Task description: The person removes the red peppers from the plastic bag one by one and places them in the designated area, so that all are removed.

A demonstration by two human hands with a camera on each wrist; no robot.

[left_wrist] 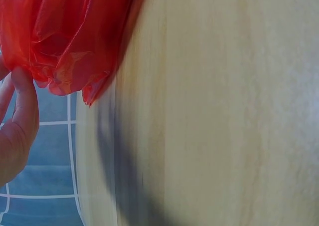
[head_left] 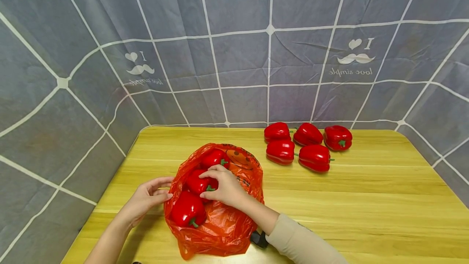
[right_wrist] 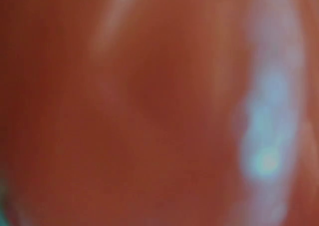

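An orange-red plastic bag (head_left: pixel 231 225) lies with its mouth spread wide on the table, and bell peppers show inside it. My left hand (head_left: pixel 148 199) pinches the bag's left rim between thumb and fingers; in the left wrist view, fingertips meet the outside of the bag (left_wrist: pixel 65 41). Reaching into the mouth, my right hand (head_left: pixel 227 186) holds the middle bell pepper (head_left: pixel 194 182), thumb and fingers curved about its stem side. Another bell pepper (head_left: pixel 185 209) sits nearer me, and one more bell pepper (head_left: pixel 212 158) farther back. Blurred orange-red plastic (right_wrist: pixel 149 111) fills the right wrist view.
Several red bell peppers (head_left: pixel 280 152) lie in two loose rows at the back of the wooden table (head_left: pixel 359 199), right of the bag. Grey cloth (head_left: pixel 242 60) with white lines hangs behind and at both sides. A black object (head_left: pixel 259 239) sits by my right sleeve.
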